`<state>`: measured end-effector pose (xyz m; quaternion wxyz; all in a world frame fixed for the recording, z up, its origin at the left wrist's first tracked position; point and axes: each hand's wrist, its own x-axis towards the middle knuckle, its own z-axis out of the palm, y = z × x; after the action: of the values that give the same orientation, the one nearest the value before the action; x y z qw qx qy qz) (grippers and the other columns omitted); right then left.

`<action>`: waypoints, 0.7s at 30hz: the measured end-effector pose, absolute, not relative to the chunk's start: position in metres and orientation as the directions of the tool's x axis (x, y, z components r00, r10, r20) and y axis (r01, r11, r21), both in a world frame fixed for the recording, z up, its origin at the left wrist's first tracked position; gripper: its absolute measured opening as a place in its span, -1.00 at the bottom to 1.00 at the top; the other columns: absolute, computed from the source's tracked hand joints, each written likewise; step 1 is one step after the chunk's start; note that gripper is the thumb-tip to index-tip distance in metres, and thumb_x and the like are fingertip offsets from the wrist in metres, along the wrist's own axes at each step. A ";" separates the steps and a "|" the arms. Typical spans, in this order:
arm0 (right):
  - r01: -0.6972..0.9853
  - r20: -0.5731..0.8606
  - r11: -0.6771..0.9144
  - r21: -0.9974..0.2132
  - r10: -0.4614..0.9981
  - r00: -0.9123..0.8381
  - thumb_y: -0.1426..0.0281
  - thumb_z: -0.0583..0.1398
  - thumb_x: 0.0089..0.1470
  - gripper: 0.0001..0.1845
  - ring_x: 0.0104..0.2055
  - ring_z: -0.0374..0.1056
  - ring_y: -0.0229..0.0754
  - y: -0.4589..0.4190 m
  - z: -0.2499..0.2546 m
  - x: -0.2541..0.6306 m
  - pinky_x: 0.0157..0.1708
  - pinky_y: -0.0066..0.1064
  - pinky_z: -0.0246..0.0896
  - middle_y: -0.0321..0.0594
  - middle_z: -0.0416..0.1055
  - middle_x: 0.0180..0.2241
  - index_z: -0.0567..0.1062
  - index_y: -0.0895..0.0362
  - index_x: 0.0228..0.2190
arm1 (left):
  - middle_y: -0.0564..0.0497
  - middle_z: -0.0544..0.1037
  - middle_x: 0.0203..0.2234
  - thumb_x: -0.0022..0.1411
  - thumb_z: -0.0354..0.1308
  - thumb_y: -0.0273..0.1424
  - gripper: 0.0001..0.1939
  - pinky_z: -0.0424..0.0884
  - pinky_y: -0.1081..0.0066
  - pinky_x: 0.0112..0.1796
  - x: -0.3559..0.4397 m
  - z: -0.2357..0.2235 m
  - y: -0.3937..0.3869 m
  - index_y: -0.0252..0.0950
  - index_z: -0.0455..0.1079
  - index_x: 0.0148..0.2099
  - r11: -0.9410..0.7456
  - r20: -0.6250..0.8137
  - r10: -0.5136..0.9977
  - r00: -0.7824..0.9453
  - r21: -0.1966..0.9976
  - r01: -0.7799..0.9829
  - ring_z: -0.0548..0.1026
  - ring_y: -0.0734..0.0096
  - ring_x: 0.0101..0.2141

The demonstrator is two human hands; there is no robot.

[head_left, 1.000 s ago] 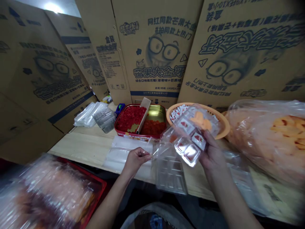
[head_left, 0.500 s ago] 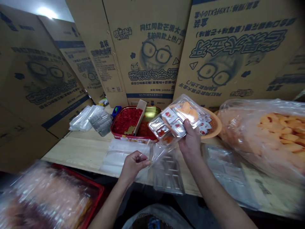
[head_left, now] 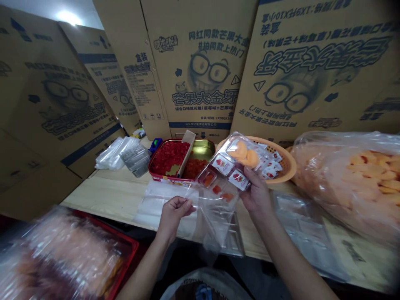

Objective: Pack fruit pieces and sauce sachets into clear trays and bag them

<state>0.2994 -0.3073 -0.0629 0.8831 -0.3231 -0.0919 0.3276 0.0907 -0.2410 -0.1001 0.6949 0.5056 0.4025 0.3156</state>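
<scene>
My left hand [head_left: 173, 214] pinches the edge of a transparent plastic bag [head_left: 215, 218] near its mouth. My right hand [head_left: 256, 193] grips a transparent compartment tray [head_left: 226, 164] holding orange mango pieces and small red-and-white sachets. The tray's lower end overlaps the bag film, and I cannot tell whether it is inside the mouth. Below the bag, an empty transparent tray [head_left: 234, 241] lies on the wooden table [head_left: 100, 193], partly hidden by the film. A stack of flat plastic bags [head_left: 159, 200] lies under my left hand.
A red tin [head_left: 165, 166] holds diced red fruit and a wooden scoop. Behind my right hand stands an orange basket [head_left: 289, 166] of sachets. A large bag of mango pieces [head_left: 350, 183] sits right, stacked trays [head_left: 136, 156] left, and a red crate [head_left: 121, 254] lower left. Cardboard cartons stand behind.
My right hand has lowered the tray toward the bag, and its lower end now overlaps the film. My left hand has lifted the bag slightly off the empty tray.
</scene>
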 end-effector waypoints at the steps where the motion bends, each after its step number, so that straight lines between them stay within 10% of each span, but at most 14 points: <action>1: -0.535 -0.056 0.559 -0.633 0.656 0.752 0.47 0.34 -0.32 -0.67 -0.42 0.42 -0.28 -0.308 -0.063 0.299 -0.36 -0.46 0.38 -0.33 0.51 -0.44 0.48 0.14 -0.37 | 0.03 0.54 -0.58 -0.11 0.31 -0.24 -0.70 0.38 0.46 -0.34 0.091 -0.100 -0.241 -0.37 0.38 -0.43 0.284 -0.237 0.834 0.499 0.959 -0.018 0.50 0.46 -0.48; 21: -0.574 -0.053 0.244 -0.782 0.891 0.451 0.45 0.34 -0.28 -0.67 -0.36 0.43 -0.23 -0.311 -0.066 0.278 -0.31 -0.41 0.35 -0.31 0.52 -0.40 0.46 0.09 -0.36 | -0.01 0.55 -0.48 -0.12 0.33 -0.31 -0.68 0.35 0.48 -0.38 0.100 -0.078 -0.234 -0.38 0.47 -0.29 0.349 -0.186 0.724 0.664 0.930 -0.120 0.46 0.50 -0.49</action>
<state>0.2783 -0.3106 -0.0662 0.7610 -0.3825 -0.2071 0.4814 0.0997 -0.2344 -0.0781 0.7633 0.4994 0.3026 0.2763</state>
